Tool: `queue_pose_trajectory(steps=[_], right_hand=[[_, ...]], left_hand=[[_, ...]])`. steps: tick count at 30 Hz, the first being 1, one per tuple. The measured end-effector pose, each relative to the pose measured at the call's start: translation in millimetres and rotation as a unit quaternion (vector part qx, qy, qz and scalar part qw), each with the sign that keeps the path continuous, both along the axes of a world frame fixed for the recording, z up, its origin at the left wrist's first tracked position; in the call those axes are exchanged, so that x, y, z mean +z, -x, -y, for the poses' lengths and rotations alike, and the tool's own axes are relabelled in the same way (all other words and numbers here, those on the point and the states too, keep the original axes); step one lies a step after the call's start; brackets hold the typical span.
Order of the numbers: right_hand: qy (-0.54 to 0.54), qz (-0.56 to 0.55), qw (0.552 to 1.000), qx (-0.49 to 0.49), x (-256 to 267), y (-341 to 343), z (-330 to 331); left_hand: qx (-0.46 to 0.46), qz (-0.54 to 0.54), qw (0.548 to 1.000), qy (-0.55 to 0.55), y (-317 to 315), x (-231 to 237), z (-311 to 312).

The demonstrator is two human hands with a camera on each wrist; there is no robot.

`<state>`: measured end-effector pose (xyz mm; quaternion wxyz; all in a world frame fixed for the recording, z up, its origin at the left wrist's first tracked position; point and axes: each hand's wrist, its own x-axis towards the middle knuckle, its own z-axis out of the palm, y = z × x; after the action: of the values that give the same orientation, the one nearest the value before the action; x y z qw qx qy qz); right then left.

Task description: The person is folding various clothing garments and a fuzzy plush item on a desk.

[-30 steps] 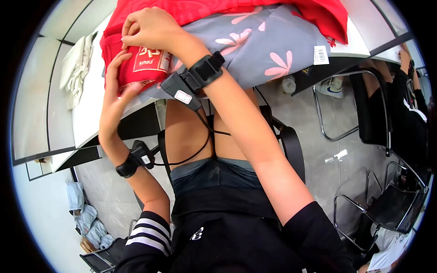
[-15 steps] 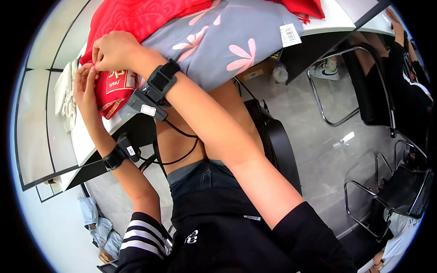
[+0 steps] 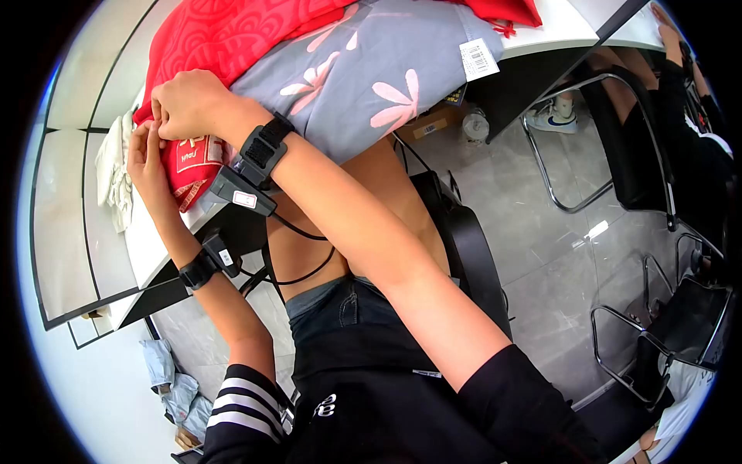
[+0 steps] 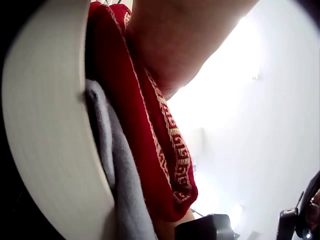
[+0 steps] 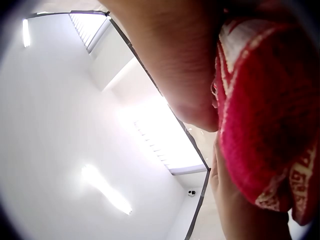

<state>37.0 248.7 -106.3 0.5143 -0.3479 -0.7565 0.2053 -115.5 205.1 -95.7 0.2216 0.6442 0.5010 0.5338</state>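
Observation:
A folded red towel point(image 3: 190, 166) with a pale woven panel lies at the table's front left edge. My right hand point(image 3: 193, 104) reaches over it from the right, fingers curled, pinching at its left edge. There, fingertips nearly together, my left hand point(image 3: 150, 166) comes up from below with bent fingers and thumb at the same edge. The exact bit of cloth between the fingertips is hidden. In the left wrist view the towel's patterned border point(image 4: 175, 140) shows beneath a hand. The right wrist view shows its rounded fold point(image 5: 250, 150) close to the hand.
Grey cloth with pink flowers point(image 3: 363, 85) and a tag point(image 3: 479, 59) drapes over the table edge, partly under a larger red cloth point(image 3: 224, 42). Cream cloth point(image 3: 114, 174) hangs at the left partition. Below right are a chair point(image 3: 630, 147) and a cup point(image 3: 474, 125).
The head view has shifted. My left hand has gone from spread beside the towel to fingertips meeting my right hand's at its edge. In the last half second both hands barely moved.

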Motion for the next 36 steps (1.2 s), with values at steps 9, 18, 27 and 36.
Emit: queue_pose_trajectory(steps=[9, 18, 27, 36], right_hand=[[-0.068, -0.084, 0.993, -0.051, -4, -1, -2], [-0.06, -0.078, 0.994, -0.05, -9, 1, -7], [-0.07, -0.068, 0.995, -0.014, -7, -3, -6], [-0.066, -0.049, 0.997, -0.016, -6, -4, -6]], left_hand=[[0.026, -0.051, 0.998, 0.004, 9, -2, -5], [0.001, -0.049, 0.997, -0.058, 0, -3, -6], [-0.007, -0.016, 0.998, -0.064, -8, -2, 1], [0.018, -0.004, 0.998, -0.065, -12, -3, 6]])
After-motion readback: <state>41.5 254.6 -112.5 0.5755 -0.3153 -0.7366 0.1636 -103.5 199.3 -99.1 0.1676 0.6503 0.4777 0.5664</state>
